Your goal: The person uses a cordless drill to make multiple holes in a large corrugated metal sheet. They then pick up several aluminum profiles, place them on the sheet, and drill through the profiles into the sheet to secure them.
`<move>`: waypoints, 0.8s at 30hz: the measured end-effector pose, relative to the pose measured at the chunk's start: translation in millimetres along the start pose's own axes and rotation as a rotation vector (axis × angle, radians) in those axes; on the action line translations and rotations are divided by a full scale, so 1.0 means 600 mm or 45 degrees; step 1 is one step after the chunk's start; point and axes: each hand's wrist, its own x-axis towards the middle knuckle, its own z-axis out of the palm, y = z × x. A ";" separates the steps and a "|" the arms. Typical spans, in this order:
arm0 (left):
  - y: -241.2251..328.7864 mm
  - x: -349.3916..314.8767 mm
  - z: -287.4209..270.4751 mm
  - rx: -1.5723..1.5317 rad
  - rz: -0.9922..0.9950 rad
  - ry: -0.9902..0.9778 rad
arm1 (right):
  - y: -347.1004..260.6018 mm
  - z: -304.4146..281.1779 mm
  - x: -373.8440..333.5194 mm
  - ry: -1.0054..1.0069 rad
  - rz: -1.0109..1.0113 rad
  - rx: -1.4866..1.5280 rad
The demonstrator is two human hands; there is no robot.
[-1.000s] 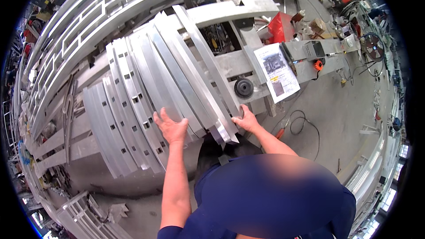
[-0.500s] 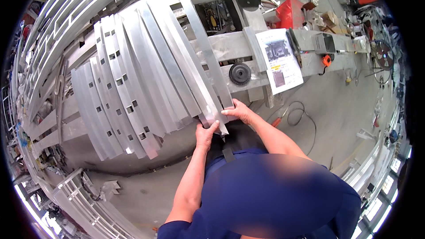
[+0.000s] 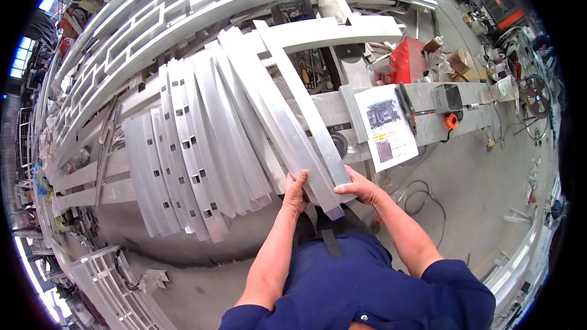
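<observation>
- Now my left hand [image 3: 295,192] clamps the wide strip [image 3: 276,116] at centre frame, my right hand [image 3: 362,189] the narrow strip [image 3: 310,116] just right.
- A slip along thin metal could cut bare skin.
- A sideways twist could knock the black disc [image 3: 338,143].

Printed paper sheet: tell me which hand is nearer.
Right. The right hand is just below-left of the printed paper sheet, at the rightmost metal strip's near end; the left hand is farther left, at the wider strip.

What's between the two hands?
In the head view, the near ends of silver metal bars lie between the left hand and the right hand.
</observation>
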 end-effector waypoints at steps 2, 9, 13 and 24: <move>-0.001 -0.008 0.007 0.042 0.039 0.020 | -0.028 0.003 -0.019 -0.039 -0.018 -0.053; 0.037 0.022 -0.007 -0.277 -0.232 -0.153 | -0.069 0.036 -0.093 -0.025 0.026 0.012; 0.037 0.092 -0.048 -0.201 -0.209 -0.065 | -0.057 0.097 -0.088 0.156 -0.025 -0.246; 0.012 0.034 -0.024 0.056 -0.035 -0.656 | -0.010 0.143 -0.276 0.474 -0.346 -0.704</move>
